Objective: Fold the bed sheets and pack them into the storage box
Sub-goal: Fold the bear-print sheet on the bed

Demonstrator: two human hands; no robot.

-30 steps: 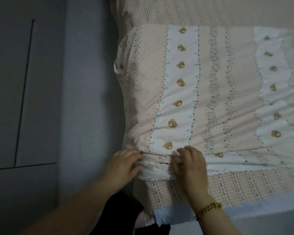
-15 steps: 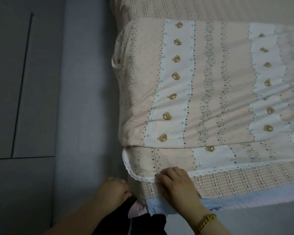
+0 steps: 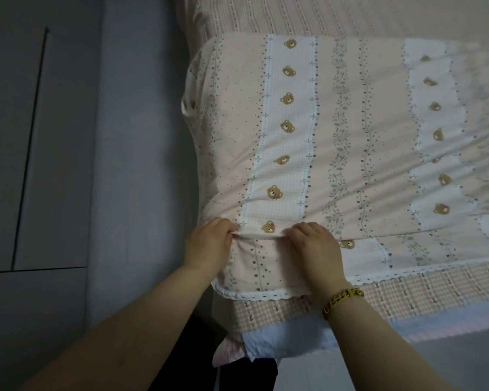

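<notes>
We see the bed sheet [image 3: 350,131] lying folded on the bed [image 3: 424,289]. It starts at the bed's near left corner and runs along the near edge until it passes out of view on the right. The sheet is pale pink with lengthwise bands: white checked strips carrying brown bear faces, rows of small dots and hearts, and grey leafy vines. Soft creases slant across its right part. An upper layer lies over a lower one, and the lower layer sticks out toward us and ends in a white lace trim [image 3: 266,295].

Our left hand [image 3: 209,246] and right hand [image 3: 315,249] sit side by side on the near fold of the upper layer, close to the bed's left edge. The fingers [image 3: 226,225] of both are curled and pinch that fold, which bunches slightly between them. A gold bracelet [image 3: 342,299] circles the right wrist.

Under the sheet the bed shows a pink checked cover, with a light blue layer [image 3: 283,344] peeking out at the near corner. Striped bedding [image 3: 280,15] lies beyond the sheet's far edge. Grey floor [image 3: 54,306] with dark seam lines lies to the left, and dark clothing [image 3: 201,342] shows below. Our forearms cross the near corner and hide part of the trim and cover.
</notes>
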